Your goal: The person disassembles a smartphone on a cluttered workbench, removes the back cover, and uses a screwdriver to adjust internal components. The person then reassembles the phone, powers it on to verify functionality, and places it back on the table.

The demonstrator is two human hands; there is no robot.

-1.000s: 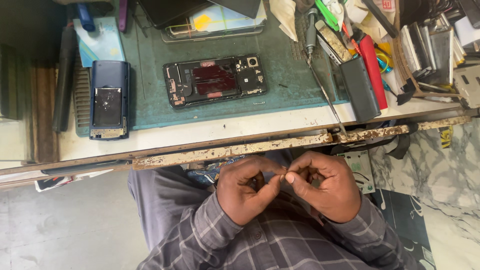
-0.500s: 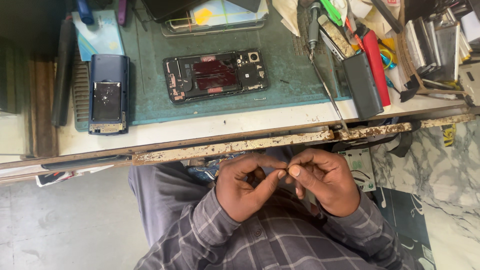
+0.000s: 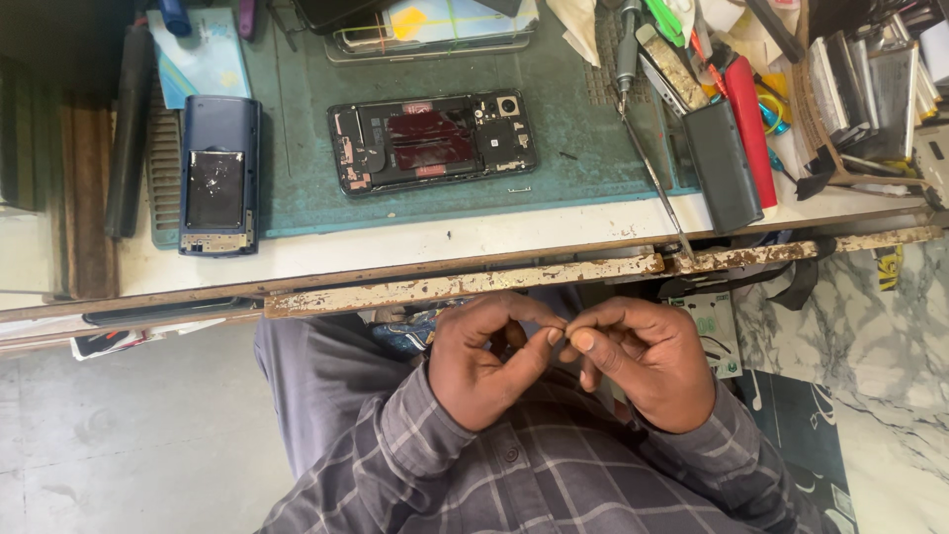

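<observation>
My left hand (image 3: 484, 361) and my right hand (image 3: 643, 361) meet over my lap, below the bench edge. Their thumbs and forefingers pinch together at one spot on something tiny (image 3: 563, 333) that is too small to make out. An opened phone (image 3: 432, 141) with its back removed lies on the green work mat (image 3: 573, 148), well above both hands. A dark blue device (image 3: 218, 174) lies at the mat's left end.
A rusty metal rail (image 3: 465, 287) runs along the bench front just above my hands. Tweezers (image 3: 654, 176), a dark grey case (image 3: 722, 166), a red tool (image 3: 751, 129) and cluttered parts fill the right side. Another phone (image 3: 435, 25) lies at the back.
My hands have stayed together over my lap, the fingertips shifting slightly as they work the tiny item. The things on the bench have not moved.
</observation>
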